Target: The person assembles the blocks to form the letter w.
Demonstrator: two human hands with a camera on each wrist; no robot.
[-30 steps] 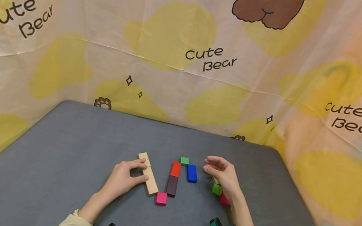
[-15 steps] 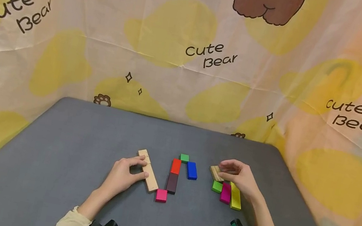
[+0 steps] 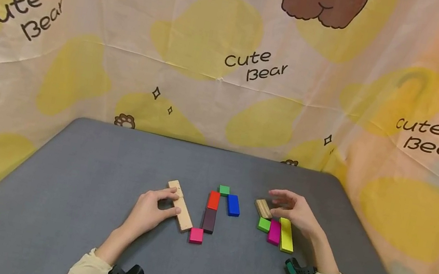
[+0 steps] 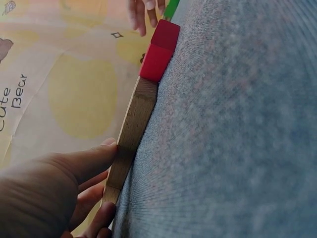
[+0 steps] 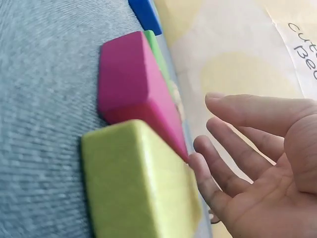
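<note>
In the head view my left hand (image 3: pixel 148 211) rests its thumb and fingertips on two plain wooden blocks (image 3: pixel 183 219) laid end to end on a slant. The left wrist view shows the thumb tip at the upper edge of the longer wooden block (image 4: pixel 131 134). A pink block (image 3: pixel 196 236) sits at their near end. My right hand (image 3: pixel 298 214), fingers loosely spread and holding nothing, hovers beside a grained wooden piece (image 3: pixel 263 208). Below it lie a light green block (image 3: pixel 264 224), a magenta block (image 3: pixel 274 232) and a yellow block (image 3: pixel 286 235), large in the right wrist view.
Between the hands, a dark purple block (image 3: pixel 209 221), a red block (image 3: pixel 213 200), a green block (image 3: pixel 224 191) and a blue block (image 3: pixel 233 205) form a bent row from the pink one. The grey table (image 3: pixel 132 156) meets a printed cloth backdrop (image 3: pixel 202 36).
My right hand has moved right, off the grained wooden piece, uncovering it and the magenta and yellow blocks; its fingers have spread. The left hand stays on the plain wooden blocks.
</note>
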